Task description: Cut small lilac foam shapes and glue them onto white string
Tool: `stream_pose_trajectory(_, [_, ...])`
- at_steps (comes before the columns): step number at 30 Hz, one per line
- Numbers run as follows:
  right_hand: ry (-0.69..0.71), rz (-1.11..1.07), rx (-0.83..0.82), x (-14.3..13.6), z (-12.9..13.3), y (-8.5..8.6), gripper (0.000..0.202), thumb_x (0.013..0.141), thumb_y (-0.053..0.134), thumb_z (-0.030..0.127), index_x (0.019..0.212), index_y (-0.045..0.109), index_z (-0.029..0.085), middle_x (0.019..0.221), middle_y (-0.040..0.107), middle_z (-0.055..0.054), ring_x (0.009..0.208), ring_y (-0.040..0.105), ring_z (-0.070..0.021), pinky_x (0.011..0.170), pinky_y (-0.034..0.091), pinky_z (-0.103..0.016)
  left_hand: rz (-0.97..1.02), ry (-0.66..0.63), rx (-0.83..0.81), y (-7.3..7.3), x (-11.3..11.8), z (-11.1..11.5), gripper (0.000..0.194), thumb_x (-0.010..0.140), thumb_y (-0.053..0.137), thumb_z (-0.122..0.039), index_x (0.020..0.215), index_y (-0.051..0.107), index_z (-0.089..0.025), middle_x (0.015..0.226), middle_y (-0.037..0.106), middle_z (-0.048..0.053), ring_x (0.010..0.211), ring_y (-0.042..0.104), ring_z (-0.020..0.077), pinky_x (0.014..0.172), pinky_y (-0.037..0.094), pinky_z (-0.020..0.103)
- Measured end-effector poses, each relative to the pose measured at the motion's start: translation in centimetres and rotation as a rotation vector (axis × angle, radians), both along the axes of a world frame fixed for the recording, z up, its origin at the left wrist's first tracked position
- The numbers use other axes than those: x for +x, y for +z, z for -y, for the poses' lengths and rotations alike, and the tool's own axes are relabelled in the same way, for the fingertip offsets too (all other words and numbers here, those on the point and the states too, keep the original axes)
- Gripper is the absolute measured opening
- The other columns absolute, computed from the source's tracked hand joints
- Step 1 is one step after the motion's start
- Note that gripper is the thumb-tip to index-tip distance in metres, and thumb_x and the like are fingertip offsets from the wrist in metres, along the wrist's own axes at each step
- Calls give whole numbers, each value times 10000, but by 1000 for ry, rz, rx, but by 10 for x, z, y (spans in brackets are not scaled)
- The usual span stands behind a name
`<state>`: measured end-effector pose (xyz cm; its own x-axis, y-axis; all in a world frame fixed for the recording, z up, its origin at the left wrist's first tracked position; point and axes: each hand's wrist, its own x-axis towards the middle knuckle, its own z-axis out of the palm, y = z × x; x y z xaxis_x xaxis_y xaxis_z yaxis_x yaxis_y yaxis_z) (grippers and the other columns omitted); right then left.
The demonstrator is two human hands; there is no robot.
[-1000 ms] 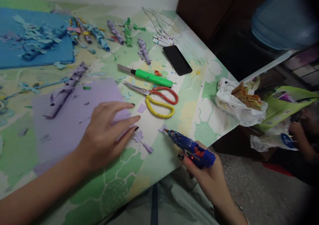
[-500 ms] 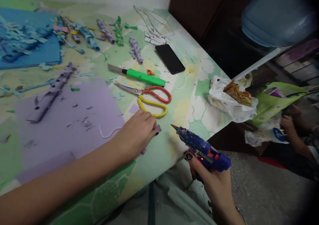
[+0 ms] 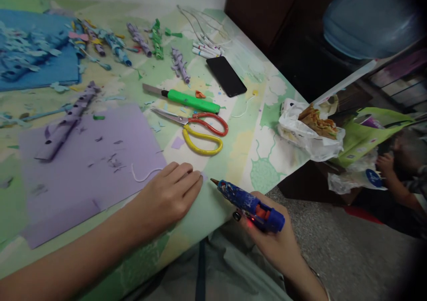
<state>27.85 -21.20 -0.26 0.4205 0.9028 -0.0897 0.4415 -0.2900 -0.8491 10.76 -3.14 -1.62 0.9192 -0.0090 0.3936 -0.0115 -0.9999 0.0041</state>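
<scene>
My right hand (image 3: 267, 225) is wrapped around a blue glue gun (image 3: 247, 201), its tip pointing left and a red light glowing on its side. Just left of that tip, my left hand (image 3: 173, 190) rests at the table edge with its fingers closed. A small purple paper piece (image 3: 204, 177) peeks out past its fingertips; the rest is hidden. A white string (image 3: 142, 176) runs from under this hand onto a purple paper sheet (image 3: 133, 132). Scissors (image 3: 187, 119) with red and yellow handles lie beyond the hands, beside a green utility knife (image 3: 193, 101).
Decorated paper rolls (image 3: 116, 50), markers (image 3: 207, 50) and a black phone (image 3: 227, 76) lie farther back. A dotted purple roll (image 3: 66, 123) sits on the sheet. At right are wrapped food (image 3: 316, 121), a green bag (image 3: 360, 132) and another person's hand (image 3: 385, 162).
The glue gun has moved left and slightly down, its tip now close to my left fingertips. My left hand has turned and shifted slightly left, hiding more of the purple piece.
</scene>
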Motion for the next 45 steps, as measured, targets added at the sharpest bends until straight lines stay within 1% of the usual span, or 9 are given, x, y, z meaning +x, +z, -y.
stream_pose_trajectory(4, [27,36,-5,-4,-3,0,41,770,587,201,750,552,190,629,522,40,556,451,-103,516,345,-221,17,12,-67,3,-11,4,206,899,467,-51,1026,627,-28,1016,684,189,1010,581,334,782,487,467])
stream_pose_trajectory(7, [49,50,-12,-6,-4,0,46,784,577,202,760,539,195,641,522,42,566,450,-101,521,336,-218,60,28,-124,6,-17,8,179,886,504,-49,1027,615,-44,978,686,174,1019,580,329,791,485,469])
stream_pose_trajectory(11, [69,63,1,-6,-6,1,66,811,572,221,778,519,199,656,512,44,579,442,-100,526,325,-217,97,44,-170,13,-22,16,196,896,477,-55,1035,613,-78,870,677,110,937,579,278,797,472,438])
stream_pose_trajectory(17, [129,100,5,-10,-10,2,62,839,548,229,809,500,203,705,519,36,617,457,-106,555,330,-226,67,-62,-213,29,-20,36,343,965,337,-123,1196,584,-66,851,670,71,852,561,225,821,421,399])
stream_pose_trajectory(23, [127,119,26,-15,-11,3,58,809,525,159,795,486,200,697,500,33,609,458,-110,538,322,-232,25,-30,-202,43,-11,55,382,984,306,-124,1289,532,-156,715,648,-15,697,558,169,790,424,354])
stream_pose_trajectory(30, [127,121,34,-17,-9,3,45,805,510,159,817,494,199,706,502,25,609,465,-116,539,329,-241,32,-6,-210,40,-11,57,400,968,312,-111,1305,522,-159,681,639,-12,647,541,181,722,435,372])
stream_pose_trajectory(35, [130,136,40,-17,-7,4,37,819,480,168,824,494,202,700,511,23,601,481,-118,529,343,-239,0,-82,-268,42,-11,50,418,976,281,-134,1324,512,-138,662,619,-3,614,531,172,640,437,349])
stream_pose_trajectory(41, [131,190,78,-17,-5,7,24,837,505,193,858,504,206,709,518,25,595,491,-112,527,356,-231,7,-61,-275,31,-22,44,383,950,364,-133,1293,526,-81,750,632,36,712,541,187,730,466,373])
stream_pose_trajectory(45, [71,162,81,-15,-3,7,28,851,547,218,844,522,211,711,545,28,596,497,-108,529,358,-229,110,135,-222,14,-15,25,274,919,428,-105,1128,605,-83,754,617,74,720,514,209,676,474,393])
